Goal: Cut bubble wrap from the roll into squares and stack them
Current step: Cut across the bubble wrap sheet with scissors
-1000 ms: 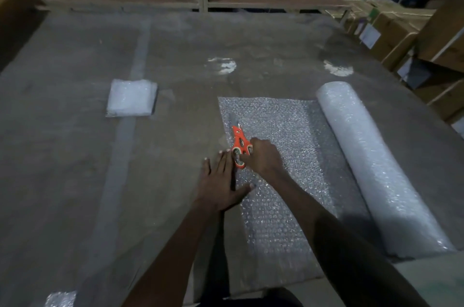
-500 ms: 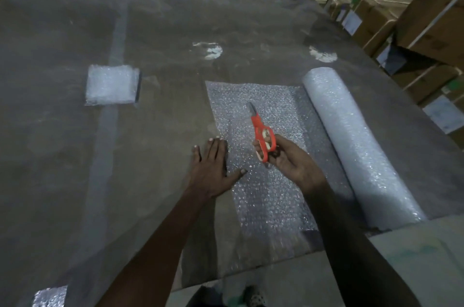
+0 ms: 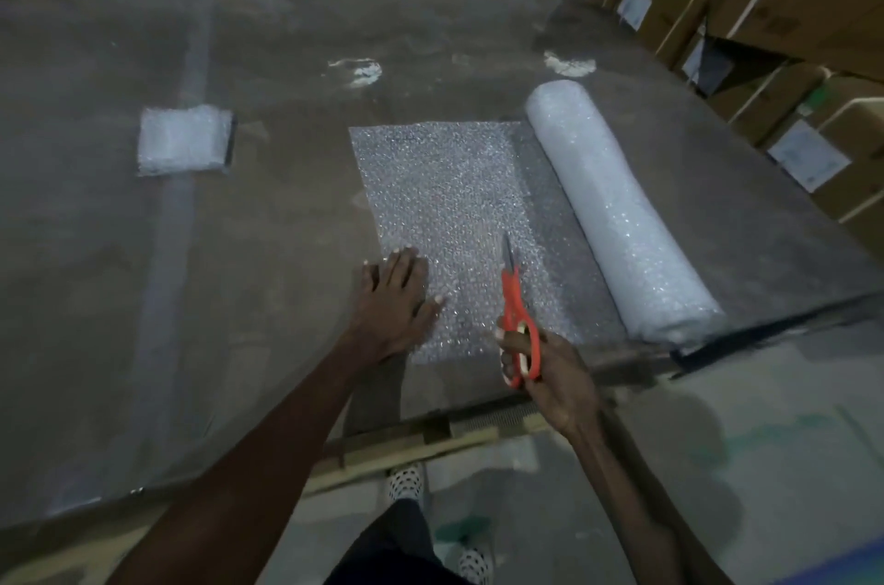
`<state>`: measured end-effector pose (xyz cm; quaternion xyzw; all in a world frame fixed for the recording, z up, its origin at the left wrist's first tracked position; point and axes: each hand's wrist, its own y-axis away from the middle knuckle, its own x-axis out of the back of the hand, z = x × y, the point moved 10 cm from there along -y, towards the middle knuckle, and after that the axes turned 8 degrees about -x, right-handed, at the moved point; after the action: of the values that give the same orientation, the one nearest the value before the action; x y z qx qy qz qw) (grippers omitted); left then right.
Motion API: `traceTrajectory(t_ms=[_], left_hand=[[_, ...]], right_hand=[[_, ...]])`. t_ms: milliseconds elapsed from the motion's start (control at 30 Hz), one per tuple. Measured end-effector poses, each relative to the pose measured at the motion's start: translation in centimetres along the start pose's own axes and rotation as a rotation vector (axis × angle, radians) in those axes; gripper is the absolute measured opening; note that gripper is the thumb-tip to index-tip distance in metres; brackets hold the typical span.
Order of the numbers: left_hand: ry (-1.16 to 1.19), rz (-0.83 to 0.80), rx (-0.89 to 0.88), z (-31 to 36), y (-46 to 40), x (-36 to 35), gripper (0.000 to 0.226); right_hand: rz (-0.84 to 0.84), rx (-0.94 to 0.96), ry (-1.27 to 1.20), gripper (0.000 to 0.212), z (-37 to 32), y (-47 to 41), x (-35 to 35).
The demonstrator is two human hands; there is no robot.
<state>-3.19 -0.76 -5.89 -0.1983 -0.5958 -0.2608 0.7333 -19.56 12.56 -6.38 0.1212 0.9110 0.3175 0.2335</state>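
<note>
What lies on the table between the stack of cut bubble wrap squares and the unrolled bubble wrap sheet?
In the head view, only bare grey table separates the stack of cut bubble wrap squares from the unrolled bubble wrap sheet.

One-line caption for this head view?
Left hand flattens unrolled clear bubble wrap sheet; right hand holds orange-handled scissors.

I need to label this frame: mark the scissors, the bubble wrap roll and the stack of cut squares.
scissors (image 3: 515,297): head view, on the orange handle shank.
bubble wrap roll (image 3: 617,211): head view, mid-length on its curved top.
stack of cut squares (image 3: 182,140): head view, centre of the top sheet.
</note>
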Motion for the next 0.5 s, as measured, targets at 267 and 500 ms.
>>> traceTrajectory(t_ms=[267, 500], left_hand=[[0.047, -0.004, 0.031, 2.4, 2.0, -1.5, 0.079], [-0.015, -0.013, 0.042, 2.5, 1.5, -0.8, 0.076]], right_hand=[[0.057, 0.016, 0.133, 0.062, 5.2, 6.3, 3.6], [0.012, -0.008, 0.206, 0.056, 7.1, 9.8, 4.9]])
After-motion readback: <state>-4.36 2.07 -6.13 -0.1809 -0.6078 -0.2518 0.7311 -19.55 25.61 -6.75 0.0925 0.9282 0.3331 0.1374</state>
